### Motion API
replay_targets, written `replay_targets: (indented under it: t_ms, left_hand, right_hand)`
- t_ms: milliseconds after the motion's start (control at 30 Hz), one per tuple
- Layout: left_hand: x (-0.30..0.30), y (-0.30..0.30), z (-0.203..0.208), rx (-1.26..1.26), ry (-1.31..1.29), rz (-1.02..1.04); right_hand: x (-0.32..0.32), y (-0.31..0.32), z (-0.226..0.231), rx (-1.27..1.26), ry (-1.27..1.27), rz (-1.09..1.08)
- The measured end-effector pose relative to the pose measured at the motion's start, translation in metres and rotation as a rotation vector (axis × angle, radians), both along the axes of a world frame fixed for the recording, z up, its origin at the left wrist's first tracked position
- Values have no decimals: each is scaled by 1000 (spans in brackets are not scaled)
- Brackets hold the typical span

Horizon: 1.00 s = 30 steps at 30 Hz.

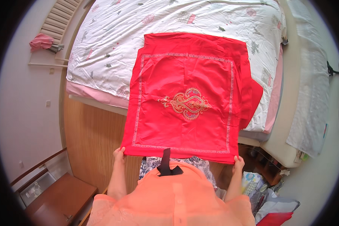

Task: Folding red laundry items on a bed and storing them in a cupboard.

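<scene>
A red embroidered pillowcase (165, 128) spreads from the bed's near edge toward my body. It has a gold paisley-like motif in the middle and a pale patterned border. My left hand (119, 153) pinches its near left corner, and my right hand (238, 164) pinches the near right corner. Between the two hands the near edge is drawn fairly straight. The far part rests on the bed over more folded red cloth (252, 98), which sticks out on the right side.
The bed (101, 49) wears a white printed sheet over pink bedding. A cream ledge with a white cover (305, 75) runs along the right. Folded fabrics (267, 199) are piled at lower right. A brown wooden cabinet (60, 199) stands lower left, and a radiator (60, 19) upper left.
</scene>
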State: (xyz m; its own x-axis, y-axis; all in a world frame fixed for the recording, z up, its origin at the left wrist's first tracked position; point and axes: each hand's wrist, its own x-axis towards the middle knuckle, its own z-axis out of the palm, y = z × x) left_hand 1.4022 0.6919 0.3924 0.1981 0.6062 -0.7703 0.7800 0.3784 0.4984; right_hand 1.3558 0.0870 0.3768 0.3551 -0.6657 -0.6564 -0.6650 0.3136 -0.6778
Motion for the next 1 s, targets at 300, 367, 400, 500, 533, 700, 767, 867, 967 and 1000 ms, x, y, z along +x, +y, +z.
replay_targets:
  t_ms: [300, 367, 400, 500, 533, 700, 767, 867, 967, 1000]
  left_hand:
    - [265, 43, -22, -182, -412, -180]
    - [341, 23, -24, -232, -539, -119]
    - [369, 19, -28, -225, -568, -146]
    - [404, -26, -19, -139, -578, -205]
    - [404, -41, -21, -79, -654, -244]
    - [317, -67, -76, 165, -545, -338]
    - [265, -75, -98, 466, -408, -379]
    - [231, -72, -124, 570, -213, -245]
    - [235, -52, -137, 190, -480, -347]
    - [242, -54, -128, 196, -473, -343]
  right_hand:
    - [309, -44, 6, 343, -198, 256]
    - [372, -41, 1, 285, -312, 189]
    - [396, -46, -13, 353, -466, 291]
    - [425, 9, -5, 250, -590, 151]
    - [425, 26, -3, 195, -671, 19]
    - [288, 67, -58, -130, -404, 135]
    - [237, 83, -74, -125, -116, 31]
    - [235, 87, -77, 33, -134, -83]
    - [261, 68, -78, 159, -325, -183]
    - [276, 64, -71, 163, -289, -299]
